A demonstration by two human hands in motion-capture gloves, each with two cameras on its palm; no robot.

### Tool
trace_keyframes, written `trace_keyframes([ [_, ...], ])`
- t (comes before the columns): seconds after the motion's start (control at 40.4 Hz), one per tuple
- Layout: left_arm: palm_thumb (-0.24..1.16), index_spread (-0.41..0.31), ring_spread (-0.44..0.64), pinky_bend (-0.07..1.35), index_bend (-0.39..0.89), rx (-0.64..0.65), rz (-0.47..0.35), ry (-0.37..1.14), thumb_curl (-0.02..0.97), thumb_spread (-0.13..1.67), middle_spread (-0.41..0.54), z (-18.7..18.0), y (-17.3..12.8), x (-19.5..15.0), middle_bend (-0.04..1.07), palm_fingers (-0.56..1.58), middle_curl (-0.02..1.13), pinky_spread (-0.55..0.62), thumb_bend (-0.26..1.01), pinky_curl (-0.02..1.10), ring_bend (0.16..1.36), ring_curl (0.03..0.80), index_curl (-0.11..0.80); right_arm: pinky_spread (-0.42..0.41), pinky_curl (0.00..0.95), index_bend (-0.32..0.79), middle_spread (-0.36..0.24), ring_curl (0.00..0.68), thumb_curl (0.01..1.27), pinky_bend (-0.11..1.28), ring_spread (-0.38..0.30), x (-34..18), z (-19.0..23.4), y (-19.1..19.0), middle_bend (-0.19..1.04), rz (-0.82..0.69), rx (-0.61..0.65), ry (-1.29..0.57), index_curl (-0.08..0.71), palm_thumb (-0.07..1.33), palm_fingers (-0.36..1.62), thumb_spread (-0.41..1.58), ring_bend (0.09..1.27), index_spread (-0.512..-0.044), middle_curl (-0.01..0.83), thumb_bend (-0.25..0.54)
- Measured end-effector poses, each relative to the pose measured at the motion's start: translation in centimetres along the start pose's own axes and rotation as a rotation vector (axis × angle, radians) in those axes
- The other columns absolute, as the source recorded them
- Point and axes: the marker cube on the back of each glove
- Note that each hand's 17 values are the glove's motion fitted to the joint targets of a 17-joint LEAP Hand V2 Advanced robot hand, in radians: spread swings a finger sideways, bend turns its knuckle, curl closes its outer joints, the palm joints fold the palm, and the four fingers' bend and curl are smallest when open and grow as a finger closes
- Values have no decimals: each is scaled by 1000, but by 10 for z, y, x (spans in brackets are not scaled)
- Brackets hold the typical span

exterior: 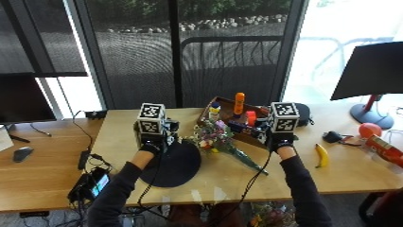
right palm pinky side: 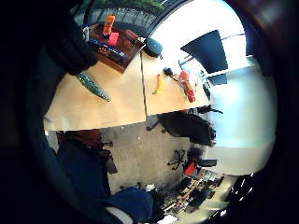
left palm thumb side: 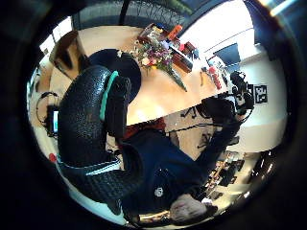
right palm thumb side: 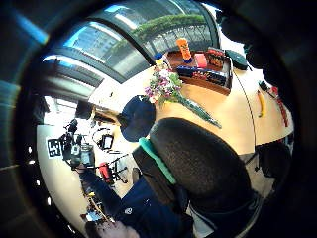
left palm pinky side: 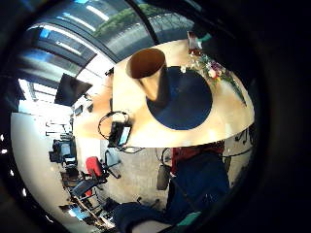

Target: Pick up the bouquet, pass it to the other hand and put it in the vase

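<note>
Bouquet [exterior: 220, 139]: lying flat on the wooden table [exterior: 353, 172] just right of the round dark mat [exterior: 176, 165], untouched; left hand [exterior: 151, 144] raised over the mat's far edge by the vase [left palm pinky side: 151, 73], fingers relaxed, holding nothing; right hand [exterior: 281, 140] raised right of the stems, finger state not discernible.

Both hands [exterior: 150, 147] [exterior: 280, 142] raised, empty.

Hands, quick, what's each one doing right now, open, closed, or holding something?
Left hand: over the dark round mat, holding nothing; fingers cannot be told.
Right hand: beside the bouquet, holding nothing; fingers cannot be told.
</note>
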Motion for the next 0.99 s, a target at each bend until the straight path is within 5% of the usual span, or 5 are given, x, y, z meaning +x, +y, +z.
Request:
trace_keyframes([
  [0.149, 239, -32, 94, 383, 162, -11, 4, 11, 76, 807, 66, 2, -6, 1, 205, 515, 149, 100, 156, 178, 468, 176, 112, -20, 191, 65, -92, 224, 72, 446, -120, -4, -2, -3, 343, -22, 0, -16, 80, 234, 717, 736, 580, -251, 176, 126],
  [0.421, 253, -40, 123, 375, 156, -11, -14, 17, 144, 1150, 85, 2, -1, 2, 186, 481, 231, 129, 135, 254, 483, 233, 194, -26, 260, 76, -116, 296, 128, 454, -149, -10, -2, 3, 367, -39, -13, -36, 112, 247, 672, 1042, 598, -315, 269, 83],
  [0.669, 257, -42, 131, 365, 149, -30, -15, 28, 187, 1252, 80, 12, 4, 0, 188, 468, 279, 136, 100, 295, 485, 258, 237, -21, 292, 74, -122, 324, 163, 461, -156, -13, -11, 2, 364, -47, 18, -77, 123, 252, 653, 1134, 604, -327, 316, 33],
  [0.768, 246, -43, 132, 363, 150, -23, -5, 26, 199, 1267, 85, 14, 9, 0, 182, 455, 291, 138, 77, 308, 482, 266, 251, -20, 297, 133, -118, 324, 178, 453, -151, -14, -15, -9, 326, 7, -22, -79, 151, 265, 673, 1150, 578, -299, 321, 20],
  [0.99, 241, -43, 139, 364, 145, 5, 24, 24, 220, 1285, 95, 12, 15, 12, 181, 437, 314, 141, 38, 334, 487, 283, 273, 43, 324, 73, -102, 341, 231, 471, -121, -36, -50, -17, 287, 46, -193, -116, 163, 343, 613, 1114, 568, -242, 342, 3],
])
